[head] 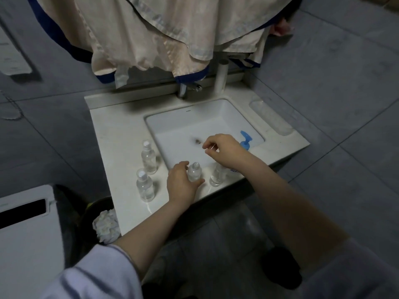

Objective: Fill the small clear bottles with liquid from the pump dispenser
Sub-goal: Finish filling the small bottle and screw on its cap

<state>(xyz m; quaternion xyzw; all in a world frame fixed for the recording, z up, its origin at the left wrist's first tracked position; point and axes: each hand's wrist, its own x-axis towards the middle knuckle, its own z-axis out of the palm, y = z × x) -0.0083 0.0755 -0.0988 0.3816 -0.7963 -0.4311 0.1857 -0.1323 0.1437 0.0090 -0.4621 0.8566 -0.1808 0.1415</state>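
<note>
A person's left hand curls round a capped small bottle at the counter's front edge, while the right hand pinches something small, unidentifiable, above the sink. The blue pump dispenser stands just behind. The bottle likely needs steadying upright under the spout.

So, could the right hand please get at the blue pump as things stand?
Probably yes: the right hand hovers beside the blue pump, nothing between them, though its fingers seem to pinch something small.
</note>
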